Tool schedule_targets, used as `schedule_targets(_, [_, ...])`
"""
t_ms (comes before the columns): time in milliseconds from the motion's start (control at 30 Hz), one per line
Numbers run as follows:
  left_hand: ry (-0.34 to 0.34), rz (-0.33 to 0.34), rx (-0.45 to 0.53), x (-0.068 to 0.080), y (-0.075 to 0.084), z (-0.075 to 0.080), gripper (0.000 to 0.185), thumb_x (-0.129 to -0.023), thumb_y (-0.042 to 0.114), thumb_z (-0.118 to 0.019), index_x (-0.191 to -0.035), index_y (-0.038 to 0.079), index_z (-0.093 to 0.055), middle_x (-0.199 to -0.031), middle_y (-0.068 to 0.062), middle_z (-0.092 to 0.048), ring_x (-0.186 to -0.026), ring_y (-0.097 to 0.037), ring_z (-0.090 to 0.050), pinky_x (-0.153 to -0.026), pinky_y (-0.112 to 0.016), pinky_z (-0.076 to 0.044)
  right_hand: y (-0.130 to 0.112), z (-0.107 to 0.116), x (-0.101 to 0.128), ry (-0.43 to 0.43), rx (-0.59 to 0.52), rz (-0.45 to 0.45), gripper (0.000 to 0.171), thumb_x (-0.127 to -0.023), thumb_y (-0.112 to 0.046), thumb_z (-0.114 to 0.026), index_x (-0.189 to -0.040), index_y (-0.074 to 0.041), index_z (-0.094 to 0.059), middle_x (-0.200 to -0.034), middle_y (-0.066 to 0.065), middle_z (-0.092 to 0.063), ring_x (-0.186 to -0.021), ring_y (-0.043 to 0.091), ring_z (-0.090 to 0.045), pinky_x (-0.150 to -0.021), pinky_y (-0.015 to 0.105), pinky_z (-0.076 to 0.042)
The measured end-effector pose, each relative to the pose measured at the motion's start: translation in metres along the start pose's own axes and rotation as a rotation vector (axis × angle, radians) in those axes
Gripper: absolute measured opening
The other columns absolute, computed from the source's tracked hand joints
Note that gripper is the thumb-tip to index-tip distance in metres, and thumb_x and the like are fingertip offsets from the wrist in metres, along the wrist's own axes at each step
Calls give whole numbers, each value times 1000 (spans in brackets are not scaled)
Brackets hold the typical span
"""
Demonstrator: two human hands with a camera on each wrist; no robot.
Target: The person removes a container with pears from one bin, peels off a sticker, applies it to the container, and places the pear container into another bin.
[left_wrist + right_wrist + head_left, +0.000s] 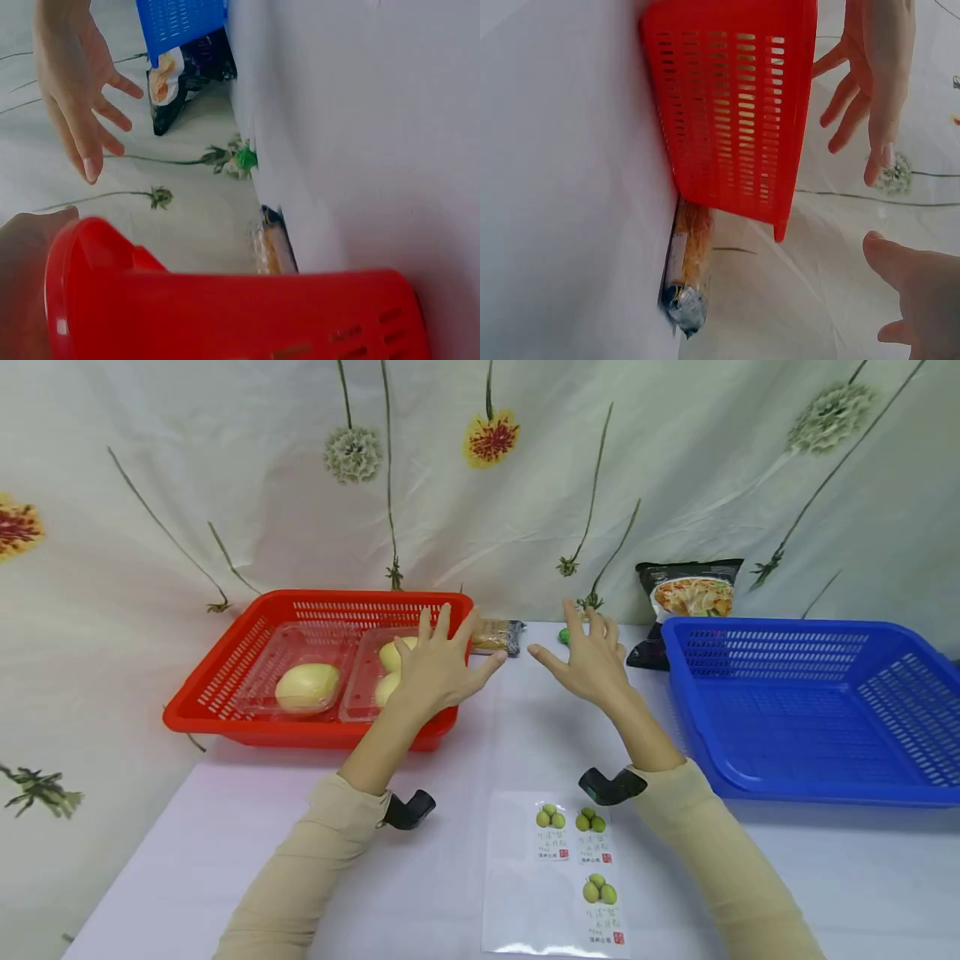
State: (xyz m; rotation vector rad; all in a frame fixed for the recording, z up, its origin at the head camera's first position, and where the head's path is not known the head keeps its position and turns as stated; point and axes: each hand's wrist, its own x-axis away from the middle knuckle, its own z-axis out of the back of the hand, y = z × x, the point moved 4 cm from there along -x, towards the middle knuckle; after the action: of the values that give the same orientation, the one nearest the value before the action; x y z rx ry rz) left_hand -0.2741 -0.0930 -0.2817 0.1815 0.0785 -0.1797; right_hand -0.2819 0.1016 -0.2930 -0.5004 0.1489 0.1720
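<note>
My left hand [438, 667] hovers with its fingers spread over the right end of the red basket [225, 681], holding nothing. In the basket lies a clear plastic box [300, 672] with yellow fruits [307, 687]. My right hand [588, 658] is raised above the table beside it, fingers also spread and empty. The right wrist view shows the left hand [874, 75] past the red basket [735, 112]. In the left wrist view the right hand [75, 90] hangs in the air above the red basket [225, 315].
An empty blue basket [810, 710] stands at the right, with a dark snack bag [693, 593] behind it. A wrapped biscuit packet [495, 635] and a small green object [564, 635] lie at the table's back edge. A clear sheet with green fruit labels [558, 868] lies near me.
</note>
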Motion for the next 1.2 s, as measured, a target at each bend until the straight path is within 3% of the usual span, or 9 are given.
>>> schedule_targets(67, [14,-2,-8,5,-10,4,83,-86,68,-39,-152,23,-14,-152,-20,-25,-137,-42,-23,-100,-69,-25,-10,-2,-3,-19,-28,46,85,-89,-52,-56,-152,-12,-14,-151,26,-16,-136,50,-11,-101,69,-21])
schedule_targets(200, [54,35,-2,17,-37,16,85,-86,67,-40,-151,17,-18,-129,-22,-53,-110,-40,-53,-86,-58,-45,-35,-6,-14,-78,-132,165,80,-89,-42,-60,-149,-7,-21,-147,25,-28,-135,45,-24,-100,64,-31])
schedule_targets(333, [61,54,64,29,-66,26,85,-87,63,-45,-149,9,-22,-102,-23,-63,-87,-38,-61,-72,-52,-50,-60,-14,-30,-177,-323,244,75,-88,-32,-63,-147,-3,-26,-144,22,-37,-129,38,-39,-94,54,-44])
schedule_targets(500, [-40,38,185,42,-94,34,78,-89,47,-57,-144,-1,-28,-104,-26,-61,-70,-32,-62,-72,-49,-52,-85,-24,-47,-303,-527,237,72,-88,-24,-65,-146,-4,-28,-138,21,-43,-114,33,-55,-81,41,-54])
schedule_targets(567, [-79,44,207,46,-102,36,75,-89,42,-59,-141,-3,-30,-110,-26,-58,-67,-29,-63,-76,-50,-52,-94,-27,-53,-318,-518,246,71,-87,-24,-66,-145,-5,-29,-136,21,-44,-111,30,-56,-79,37,-55])
schedule_targets(700, [-125,70,190,52,-111,37,74,-89,40,-60,-138,-7,-32,-93,-20,-61,-59,-22,-62,-78,-52,-51,-110,-31,-61,-325,-421,275,72,-87,-26,-66,-145,-5,-30,-136,17,-46,-116,27,-50,-82,33,-54])
schedule_targets(800, [-126,73,164,55,-114,36,71,-89,39,-61,-134,-10,-36,-89,-19,-60,-65,-23,-60,-75,-49,-50,-120,-35,-67,-349,-381,296,71,-87,-24,-67,-144,-4,-31,-136,16,-46,-118,27,-49,-86,33,-52])
schedule_targets(1033, [-154,104,186,55,-115,28,75,-88,36,-64,-136,-13,-33,-115,-32,-54,-91,-38,-57,-82,-53,-50,-136,-52,-80,-408,-310,291,69,-86,-22,-68,-142,0,-34,-139,16,-45,-121,27,-47,-98,37,-44])
schedule_targets(1200, [-216,114,155,51,-114,20,75,-87,39,-63,-135,-12,-35,-109,-29,-57,-91,-38,-57,-81,-54,-50,-142,-65,-85,-438,-201,250,74,-86,-27,-68,-144,0,-31,-144,15,-40,-125,24,-44,-103,37,-39])
